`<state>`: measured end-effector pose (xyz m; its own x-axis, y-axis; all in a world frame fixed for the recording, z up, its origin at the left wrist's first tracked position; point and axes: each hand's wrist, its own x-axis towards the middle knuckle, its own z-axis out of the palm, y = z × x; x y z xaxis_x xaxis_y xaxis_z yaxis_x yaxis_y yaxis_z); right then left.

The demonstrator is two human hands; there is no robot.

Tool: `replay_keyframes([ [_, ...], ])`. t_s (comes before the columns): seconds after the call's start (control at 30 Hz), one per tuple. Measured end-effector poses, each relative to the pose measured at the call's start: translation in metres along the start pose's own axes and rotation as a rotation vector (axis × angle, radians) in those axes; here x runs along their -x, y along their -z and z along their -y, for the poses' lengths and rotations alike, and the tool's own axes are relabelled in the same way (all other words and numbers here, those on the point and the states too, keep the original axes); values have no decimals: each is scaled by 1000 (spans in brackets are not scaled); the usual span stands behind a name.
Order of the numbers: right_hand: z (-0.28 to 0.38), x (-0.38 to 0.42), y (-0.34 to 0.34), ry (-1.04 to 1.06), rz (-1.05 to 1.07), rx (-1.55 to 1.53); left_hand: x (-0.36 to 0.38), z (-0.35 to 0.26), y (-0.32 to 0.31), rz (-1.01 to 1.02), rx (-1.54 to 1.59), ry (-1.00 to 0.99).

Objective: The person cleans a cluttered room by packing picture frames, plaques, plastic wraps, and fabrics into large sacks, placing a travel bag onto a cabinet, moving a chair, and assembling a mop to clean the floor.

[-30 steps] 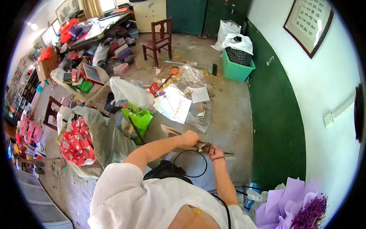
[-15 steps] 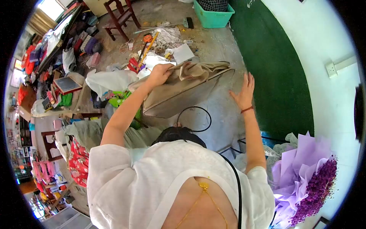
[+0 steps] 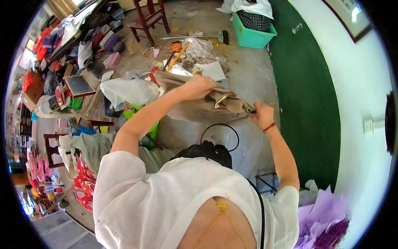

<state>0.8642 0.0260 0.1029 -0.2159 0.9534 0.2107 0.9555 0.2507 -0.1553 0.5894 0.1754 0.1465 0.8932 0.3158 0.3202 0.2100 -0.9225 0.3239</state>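
Observation:
A large, limp brown fabric bag hangs in front of my body, its upper edge crumpled and folded. My left hand is closed over the top edge near the middle. My right hand grips the right end of the same edge, with fingers and thumb pinched together. A small pale tag or flap sticks out of the folds between my hands. The underside of the bag and my left fingertips are partly hidden. Beneath it, a black cable loop lies on the floor.
A white plastic bag and a bright green bag lie left of the fabric. Ahead are a mop, a wooden chair and a teal tub. Purple-wrapped flowers stand by the wall at lower right.
My right hand has come from open in the air to a grip on the fabric's right end. My left hand and the fabric have shifted right, and the view has tilted slightly.

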Motion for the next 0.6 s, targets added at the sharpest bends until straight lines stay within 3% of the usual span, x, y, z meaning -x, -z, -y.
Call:
replay_keyframes([
  [0.07, -16, -19, 3, -40, -183, -52, -25, 22, -2, -68, -5, -16],
  [0.23, -72, -60, 25, -54, -181, 43, -86, 65, 3, -300, -112, -59],
  [0.3, -111, -71, 23, -117, -63, 145, -93, 94, -3, -315, -213, 80],
  [0.43, -172, -101, 35, -177, 59, 142, -59, 143, -44, -276, -103, 785],
  [0.5, -214, -119, 33, -181, 114, 181, -27, 184, -96, -342, -45, 947],
  [0.57, -251, -144, 36, -198, 112, 163, -45, 169, -102, -446, 77, 1125],
  [0.6, -267, -158, 37, -209, 89, 179, -45, 179, -120, -462, 104, 1118],
])
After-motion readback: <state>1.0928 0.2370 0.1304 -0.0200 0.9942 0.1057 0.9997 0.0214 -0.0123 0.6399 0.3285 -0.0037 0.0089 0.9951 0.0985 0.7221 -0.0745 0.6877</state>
